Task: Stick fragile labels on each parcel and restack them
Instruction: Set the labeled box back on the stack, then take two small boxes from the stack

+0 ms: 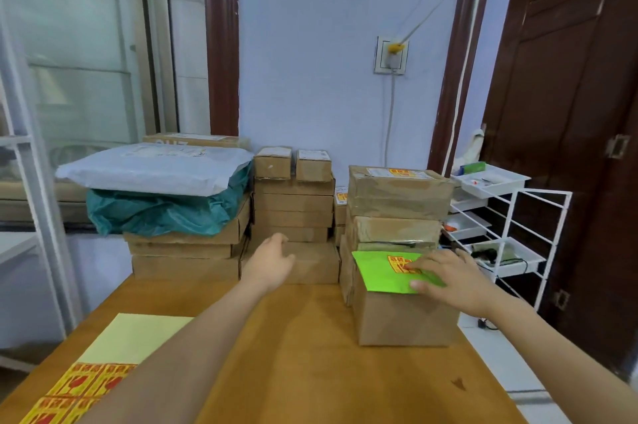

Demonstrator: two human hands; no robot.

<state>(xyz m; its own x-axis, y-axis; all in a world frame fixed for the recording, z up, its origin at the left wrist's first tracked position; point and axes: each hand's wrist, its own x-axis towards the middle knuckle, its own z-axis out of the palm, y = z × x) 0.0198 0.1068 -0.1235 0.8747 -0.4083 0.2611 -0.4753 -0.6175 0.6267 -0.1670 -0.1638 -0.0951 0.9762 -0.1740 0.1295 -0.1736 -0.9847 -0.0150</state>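
Observation:
A cardboard parcel (404, 320) with a bright green top stands on the wooden table (310, 354) at the right. A red-and-yellow fragile label (397, 262) sits on the green top, and my right hand (448, 277) presses flat on it with straight fingers. My left hand (272, 259) reaches forward, open, toward the low brown box (317, 263) at the foot of the middle stack. The sheet of fragile labels (76, 389) lies at the table's near left, partly under my left forearm. Behind the green-topped parcel rises a labelled stack (397, 202).
A left stack of flat boxes (186, 251) carries a teal bag (165, 213) and a white mailer (152, 168). The middle stack (293, 206) has two small boxes on top. A white wire rack (511, 237) with trays stands right of the table, a dark door behind it.

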